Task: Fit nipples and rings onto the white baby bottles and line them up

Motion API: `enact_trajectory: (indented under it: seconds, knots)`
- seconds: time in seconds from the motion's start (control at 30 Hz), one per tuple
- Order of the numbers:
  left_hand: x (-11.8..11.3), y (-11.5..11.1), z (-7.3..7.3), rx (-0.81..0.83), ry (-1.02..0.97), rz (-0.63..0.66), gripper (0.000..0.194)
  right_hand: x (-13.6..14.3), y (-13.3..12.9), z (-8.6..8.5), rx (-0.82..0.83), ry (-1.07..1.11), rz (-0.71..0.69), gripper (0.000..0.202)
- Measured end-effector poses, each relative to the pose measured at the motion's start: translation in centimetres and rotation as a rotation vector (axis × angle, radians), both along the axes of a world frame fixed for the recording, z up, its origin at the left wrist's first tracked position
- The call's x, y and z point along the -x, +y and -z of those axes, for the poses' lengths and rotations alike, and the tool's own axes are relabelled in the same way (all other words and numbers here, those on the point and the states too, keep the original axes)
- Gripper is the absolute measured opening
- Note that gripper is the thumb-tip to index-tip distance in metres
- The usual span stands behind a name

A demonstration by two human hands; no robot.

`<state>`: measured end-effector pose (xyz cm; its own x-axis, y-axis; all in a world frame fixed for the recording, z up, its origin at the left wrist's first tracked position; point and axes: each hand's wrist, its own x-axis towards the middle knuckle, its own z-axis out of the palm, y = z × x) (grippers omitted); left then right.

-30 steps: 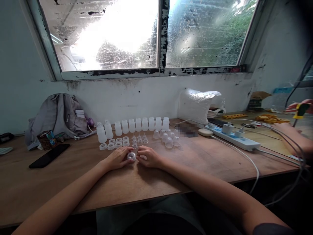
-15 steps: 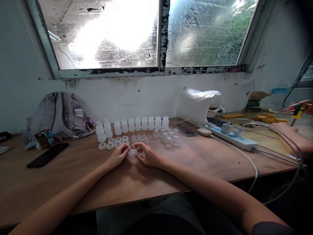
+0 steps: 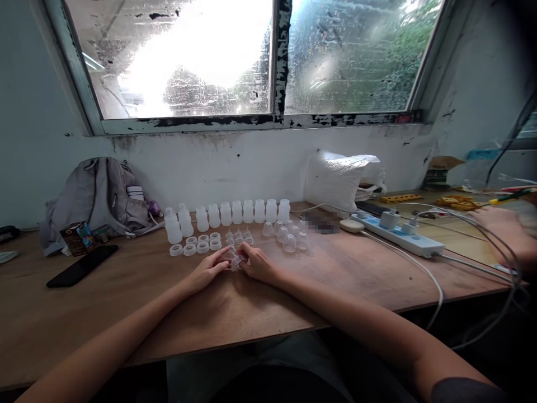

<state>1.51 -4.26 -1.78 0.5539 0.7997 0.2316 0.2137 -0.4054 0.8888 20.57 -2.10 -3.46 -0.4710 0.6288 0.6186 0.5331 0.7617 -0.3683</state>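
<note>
My right hand pinches a translucent bottle collar ring, tilted just above the table. My left hand is beside it, thumb and index finger apart; the index tip reaches the nearest clear bottle nipple, and the thumb is close to the ring. Whether the left fingertips touch either piece is too small to tell. Behind my hands stand several clear nipples. To their left lie several white collar rings in two rows. Frosted bottles line up behind, and the two leftmost carry tops.
Several clear caps stand to the right. Farther right are a power strip with cables and a white bag. A phone, a drink carton and a backpack are left. Another person's hand works at far right.
The collar ring has shifted slightly right and tilted in my right hand. My left fingers have parted from it, the index stretching forward. The other person's screwdriver has swung lower.
</note>
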Motion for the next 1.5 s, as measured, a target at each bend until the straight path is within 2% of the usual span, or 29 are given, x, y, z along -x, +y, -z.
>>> enact_trajectory:
  seconds: [0.13,0.27,0.43,0.53,0.7,1.1,1.3,1.5]
  knots:
    - [-0.7,0.5,0.4,-0.065,-0.012,-0.023,0.050,-0.3,0.9,0.1,0.022,0.048,0.074,0.013]
    - [-3.3,2.2,0.1,-0.211,0.157,-0.091,0.043,-1.2,2.6,0.1,0.065,0.118,0.155,0.010]
    - [-7.6,4.0,0.1,-0.304,0.161,-0.312,0.037,-3.0,4.9,-0.3,0.173,0.282,0.256,0.008]
    - [-9.1,4.3,0.5,-0.304,0.126,-0.370,0.040,-3.6,5.6,-0.4,0.219,0.334,0.279,0.009]
    - [-9.1,4.1,0.8,-0.313,0.148,-0.362,0.043,-3.5,5.7,-0.3,0.229,0.350,0.293,0.010]
    - [-9.1,3.4,0.3,-0.296,0.201,-0.354,0.044,-3.6,6.2,0.0,0.233,0.329,0.288,0.011]
    - [-8.9,3.6,0.6,-0.367,0.231,-0.350,0.043,-3.6,6.2,-0.1,0.258,0.318,0.283,0.010]
    - [-8.4,3.5,0.5,-0.490,0.315,-0.431,0.033,-3.4,5.5,-0.2,0.237,0.282,0.280,0.010]
